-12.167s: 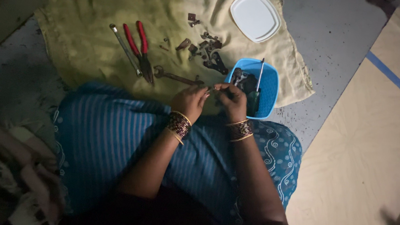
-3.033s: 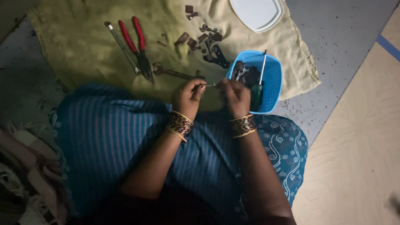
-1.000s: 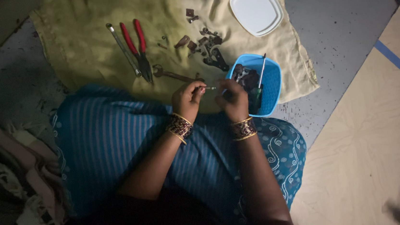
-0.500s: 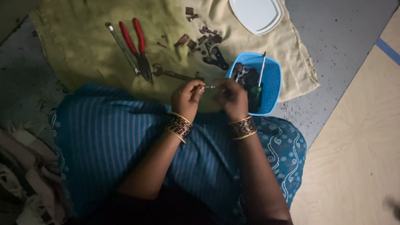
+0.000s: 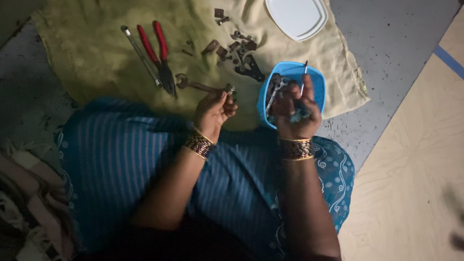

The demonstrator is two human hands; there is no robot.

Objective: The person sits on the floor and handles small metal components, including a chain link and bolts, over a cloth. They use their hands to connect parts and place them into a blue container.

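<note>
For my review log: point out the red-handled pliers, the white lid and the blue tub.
red-handled pliers [image 5: 157, 44]: head view, on a red handle.
white lid [image 5: 297, 9]: head view, its flat middle.
blue tub [image 5: 293, 69]: head view, its far rim.

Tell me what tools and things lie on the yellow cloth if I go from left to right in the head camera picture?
Thin silver metal wrench → red-handled pliers → rusty brown spanner → pile of small dark metal parts → white plastic lid.
</note>
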